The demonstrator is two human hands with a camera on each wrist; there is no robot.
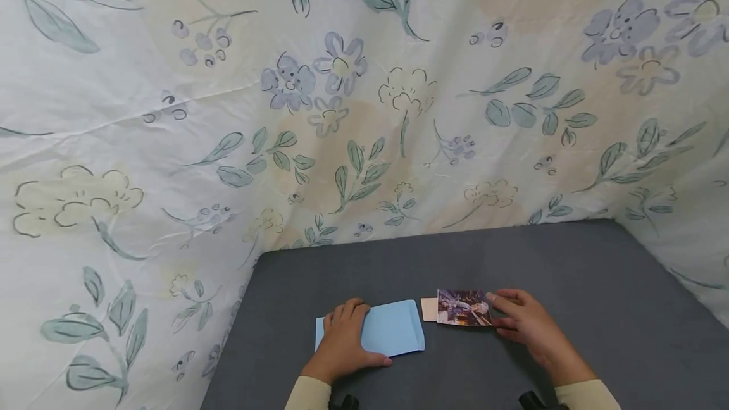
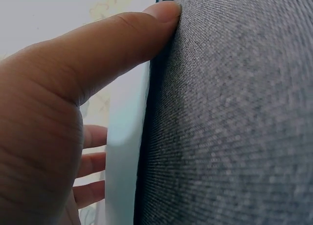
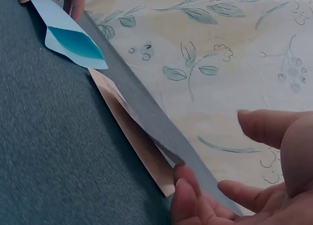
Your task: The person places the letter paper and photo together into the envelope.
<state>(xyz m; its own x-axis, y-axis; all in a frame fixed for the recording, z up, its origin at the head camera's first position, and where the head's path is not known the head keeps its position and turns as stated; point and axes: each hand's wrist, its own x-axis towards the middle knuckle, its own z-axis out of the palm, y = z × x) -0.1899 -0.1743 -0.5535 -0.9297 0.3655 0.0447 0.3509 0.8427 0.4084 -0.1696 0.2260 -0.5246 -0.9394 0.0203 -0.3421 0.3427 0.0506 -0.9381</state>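
In the head view my left hand (image 1: 344, 343) spans a light blue envelope (image 1: 393, 328), thumb at the near edge and fingers at the far edge. The envelope's open mouth (image 3: 76, 41) faces right in the right wrist view. To its right, a colourful printed picture card (image 1: 464, 307) overlaps a beige card (image 1: 429, 309). My right hand (image 1: 526, 324) is at the picture card's right end. In the right wrist view fingertips (image 3: 183, 178) touch that end, raised off the beige card beneath, while the thumb stays apart from it.
A dark grey cloth surface (image 1: 598, 283) lies under everything. Floral white fabric (image 1: 342, 112) rises behind it and along both sides. Pale yellow sleeves (image 1: 589, 394) and black wrist straps (image 1: 532, 400) show at the near edge.
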